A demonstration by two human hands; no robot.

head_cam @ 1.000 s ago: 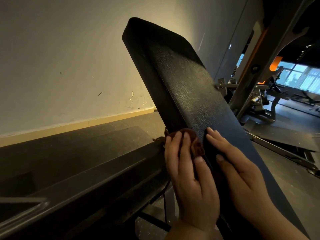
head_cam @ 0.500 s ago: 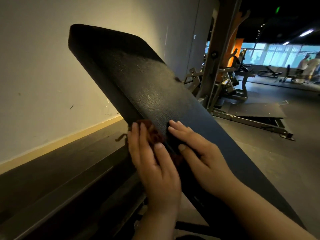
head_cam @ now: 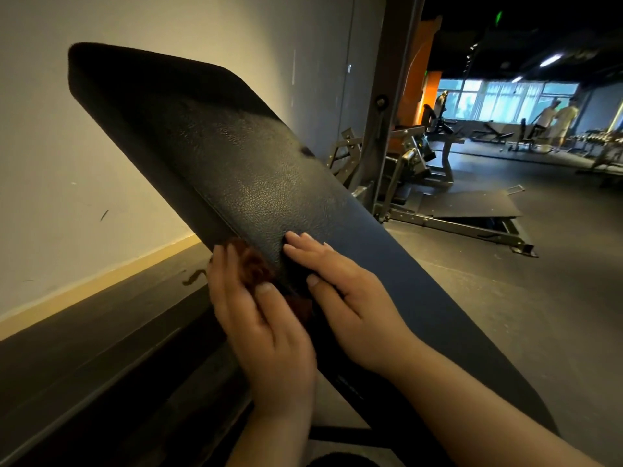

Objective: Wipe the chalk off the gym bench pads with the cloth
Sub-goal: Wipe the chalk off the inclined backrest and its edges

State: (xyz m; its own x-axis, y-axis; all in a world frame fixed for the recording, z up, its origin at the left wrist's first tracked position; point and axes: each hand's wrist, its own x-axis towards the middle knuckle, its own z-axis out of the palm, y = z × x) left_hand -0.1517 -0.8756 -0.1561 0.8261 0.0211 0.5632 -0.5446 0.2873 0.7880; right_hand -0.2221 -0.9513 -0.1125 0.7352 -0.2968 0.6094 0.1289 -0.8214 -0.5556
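As your open left hand (head_cam: 266,332) presses the cloth (head_cam: 256,269) beside your open right hand (head_cam: 350,308), the pad (head_cam: 236,170) stretches up-left beyond.

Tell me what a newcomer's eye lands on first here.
The big black bench pad, tilted up across the middle of the frame against the pale wall. At its lower left edge the left hand presses a reddish-brown cloth to it, while the right hand lies flat on the pad's face. Far right, bright windows light the dim gym.
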